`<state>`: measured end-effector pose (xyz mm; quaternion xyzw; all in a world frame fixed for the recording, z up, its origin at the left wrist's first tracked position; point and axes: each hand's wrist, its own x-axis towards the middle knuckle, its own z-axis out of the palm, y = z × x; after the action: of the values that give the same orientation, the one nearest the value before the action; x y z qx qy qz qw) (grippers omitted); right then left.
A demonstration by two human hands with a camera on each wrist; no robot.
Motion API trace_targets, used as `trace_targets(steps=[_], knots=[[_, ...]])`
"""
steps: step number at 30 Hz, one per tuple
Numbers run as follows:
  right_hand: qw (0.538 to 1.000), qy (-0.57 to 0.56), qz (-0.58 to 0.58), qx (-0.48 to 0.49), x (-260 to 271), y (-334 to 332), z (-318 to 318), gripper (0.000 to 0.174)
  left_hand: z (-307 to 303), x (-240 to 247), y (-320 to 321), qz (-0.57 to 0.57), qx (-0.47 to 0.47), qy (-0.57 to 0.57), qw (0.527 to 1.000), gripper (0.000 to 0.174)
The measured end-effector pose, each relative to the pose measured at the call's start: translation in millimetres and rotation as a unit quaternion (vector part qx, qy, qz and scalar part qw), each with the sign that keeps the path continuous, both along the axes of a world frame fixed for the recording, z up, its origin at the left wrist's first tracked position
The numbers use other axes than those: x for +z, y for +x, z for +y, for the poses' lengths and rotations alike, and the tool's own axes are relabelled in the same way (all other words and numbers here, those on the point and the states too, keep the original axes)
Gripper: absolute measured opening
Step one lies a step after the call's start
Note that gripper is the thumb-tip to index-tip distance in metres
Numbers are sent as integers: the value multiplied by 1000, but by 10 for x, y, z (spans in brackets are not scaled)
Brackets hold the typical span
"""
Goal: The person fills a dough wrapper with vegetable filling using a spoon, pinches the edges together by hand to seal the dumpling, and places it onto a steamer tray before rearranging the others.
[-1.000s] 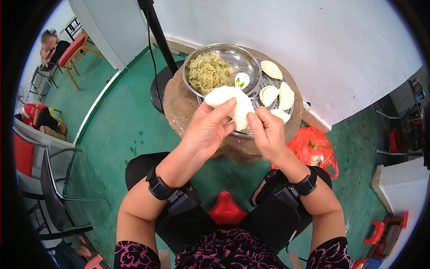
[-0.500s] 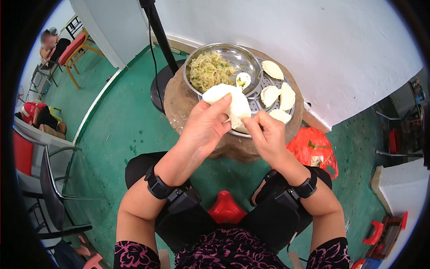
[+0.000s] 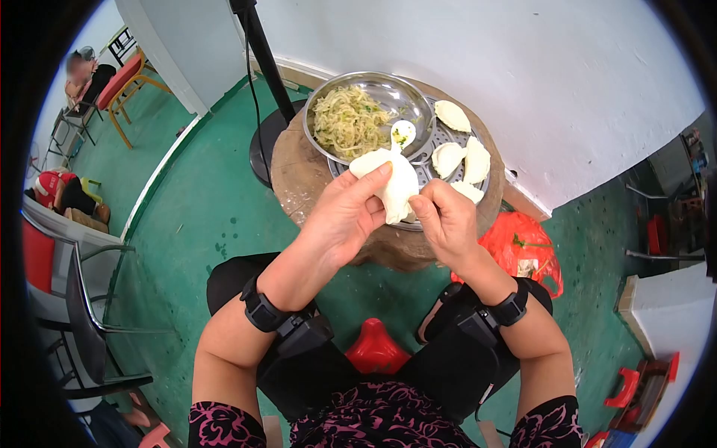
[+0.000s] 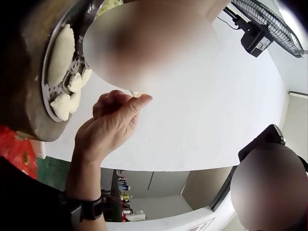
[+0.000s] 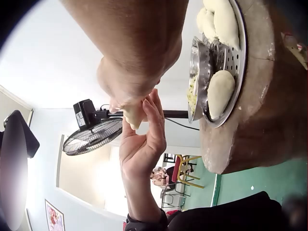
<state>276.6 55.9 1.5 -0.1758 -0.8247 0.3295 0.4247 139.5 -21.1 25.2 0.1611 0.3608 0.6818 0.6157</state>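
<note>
Between both hands, over the near edge of the stump, is a folded white dough dumpling [image 3: 399, 187]. My left hand [image 3: 345, 213] holds its left side, thumb lying across the front and fingers behind. At the dumpling's right edge, my right hand [image 3: 449, 222] pinches the dough between thumb and curled forefinger. A small end of the dumpling [image 5: 134, 115] shows in the right wrist view; a blurred patch hides most of it in the left wrist view. Beyond the hands, a steel bowl [image 3: 409, 93] contains shredded filling [image 3: 347, 123] and a white spoon [image 3: 403, 134].
Several finished dumplings [image 3: 448, 160] lie on a perforated steel tray [image 3: 445, 136], partly under the bowl. Both stand on a round wooden stump [image 3: 295, 183] by the wall. A red plastic bag [image 3: 523, 250] lies right of it; a black fan pole [image 3: 267, 63] rises behind left.
The dumpling has tilted more upright and its top has dropped, showing more of the spoon behind. The right hand's pinch stays at its right edge; both hands have shifted only slightly.
</note>
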Motion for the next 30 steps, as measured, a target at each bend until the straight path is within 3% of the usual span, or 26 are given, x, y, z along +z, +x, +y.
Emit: trace_targets(steps=[4, 15, 21, 24, 30], knots=[[1000, -4, -13, -22, 44, -9, -35, 23, -9, 16, 12, -28, -5, -7, 1000, 25], [998, 0, -27, -64, 1, -61, -88, 24, -3, 16, 46, -13, 45, 43, 998, 26], [993, -103, -15, 55, 55, 67, -100, 28, -3, 20, -21, 4, 29, 21, 999, 30], [991, -127, -45, -2, 34, 55, -65, 29, -13, 44, -8, 9, 29, -2, 1000, 33], [1000, 8, -13, -7, 49, 12, -71, 25, -10, -8, 15, 11, -3, -18, 1000, 30]])
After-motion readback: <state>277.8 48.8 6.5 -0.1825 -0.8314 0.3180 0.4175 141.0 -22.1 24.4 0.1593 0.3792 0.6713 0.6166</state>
